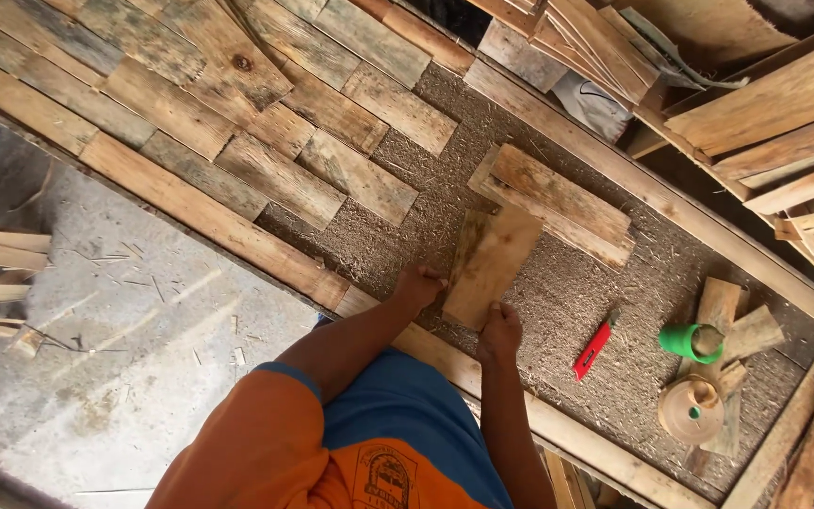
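Head view: the left hand (418, 283) and right hand (500, 330) each clamp an edge of a short plank (490, 264), holding it flat on the sawdust-covered board (558, 292), just beside laid planks (558, 203); a red knife (594, 347) lies near.

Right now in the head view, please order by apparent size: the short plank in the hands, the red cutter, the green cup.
1. Short plank, clearly largest.
2. Red cutter and green cup look similar in size; the cutter is longer but thinner, so I will not rank them.
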